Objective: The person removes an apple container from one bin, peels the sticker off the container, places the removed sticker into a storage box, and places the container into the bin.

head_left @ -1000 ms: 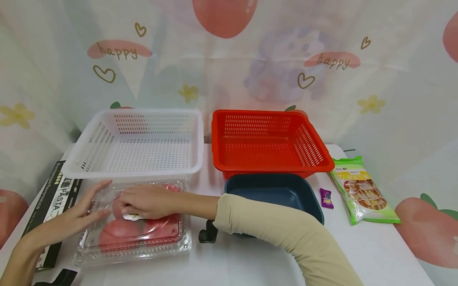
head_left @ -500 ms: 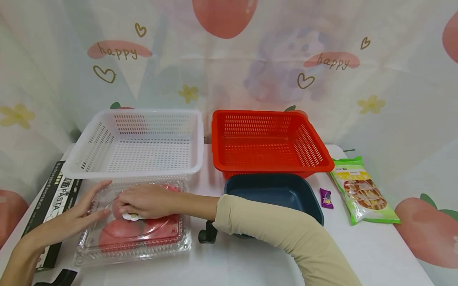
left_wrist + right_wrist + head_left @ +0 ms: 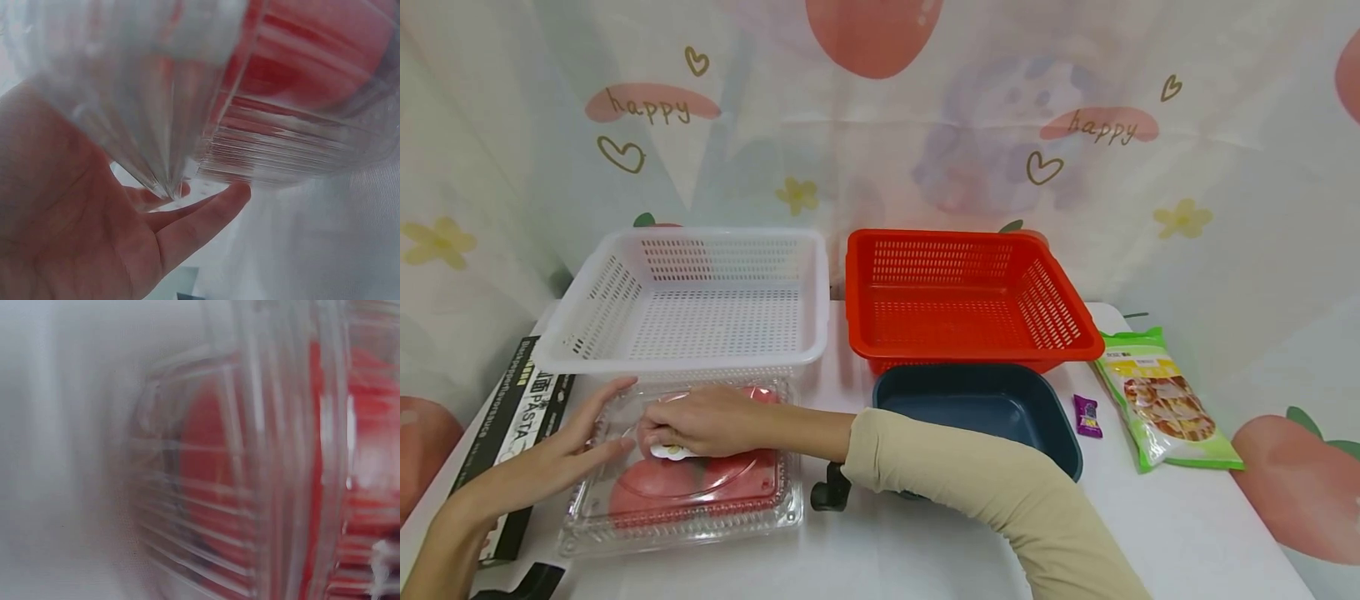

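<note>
A clear plastic clamshell box (image 3: pixel 681 533) with large red round things (image 3: pixel 658 485) inside lies at the front left of the table. My left hand (image 3: pixel 553 467) rests against its left side, fingers and thumb spread. In the left wrist view, the fingers (image 3: pixel 200 228) lie nearly straight beside a corner of the box. My right hand (image 3: pixel 707 421) lies over the lid with its fingers curled, pinching a small white piece (image 3: pixel 672 452) with faint coloured marks. Its kind is unclear, since the fingers cover most of it. The right wrist view is blurred and shows only the box.
A white basket (image 3: pixel 692 367) and a red basket (image 3: pixel 977 354) stand behind. In front of the red one sits a dark blue tub (image 3: pixel 1071 454), partly under the right sleeve. A black pasta box (image 3: pixel 512 425) lies left; a purple packet (image 3: pixel 1087 416) and green food bag (image 3: pixel 1168 400) lie right.
My right hand has slid slightly left over the lid with the white piece. The left hand and the clamshell box hold their places; the head view has shifted very slightly.
</note>
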A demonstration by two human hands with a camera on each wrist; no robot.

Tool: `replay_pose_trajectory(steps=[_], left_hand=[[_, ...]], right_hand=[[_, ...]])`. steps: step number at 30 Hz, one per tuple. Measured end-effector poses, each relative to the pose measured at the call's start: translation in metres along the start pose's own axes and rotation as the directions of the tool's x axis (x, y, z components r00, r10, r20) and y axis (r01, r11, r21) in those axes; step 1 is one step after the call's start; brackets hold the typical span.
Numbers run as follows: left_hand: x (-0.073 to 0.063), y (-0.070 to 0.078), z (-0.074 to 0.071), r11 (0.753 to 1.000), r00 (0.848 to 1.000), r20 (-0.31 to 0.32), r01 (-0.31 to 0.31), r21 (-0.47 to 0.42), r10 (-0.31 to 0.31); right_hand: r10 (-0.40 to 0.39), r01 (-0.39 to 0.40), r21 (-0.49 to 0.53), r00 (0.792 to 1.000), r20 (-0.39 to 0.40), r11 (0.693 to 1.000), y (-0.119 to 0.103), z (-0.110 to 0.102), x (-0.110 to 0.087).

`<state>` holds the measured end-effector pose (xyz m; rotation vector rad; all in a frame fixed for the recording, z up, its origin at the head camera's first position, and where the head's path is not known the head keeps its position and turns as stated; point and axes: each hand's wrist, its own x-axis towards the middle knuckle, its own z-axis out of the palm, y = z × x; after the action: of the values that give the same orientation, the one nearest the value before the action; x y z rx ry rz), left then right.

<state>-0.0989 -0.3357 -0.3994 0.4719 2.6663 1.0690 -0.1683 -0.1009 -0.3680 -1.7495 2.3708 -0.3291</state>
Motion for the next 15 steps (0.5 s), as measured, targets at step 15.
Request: replay_pose_trajectory(steps=[15], left_hand=[[-0.001,0.004,0.001,0.995,0.999,0.035,0.035,-0.089,-0.032]], right_hand=[[-0.130,0.135,0.330,0.991,-0.036,0.934,0.012,-0.031,-0.037]])
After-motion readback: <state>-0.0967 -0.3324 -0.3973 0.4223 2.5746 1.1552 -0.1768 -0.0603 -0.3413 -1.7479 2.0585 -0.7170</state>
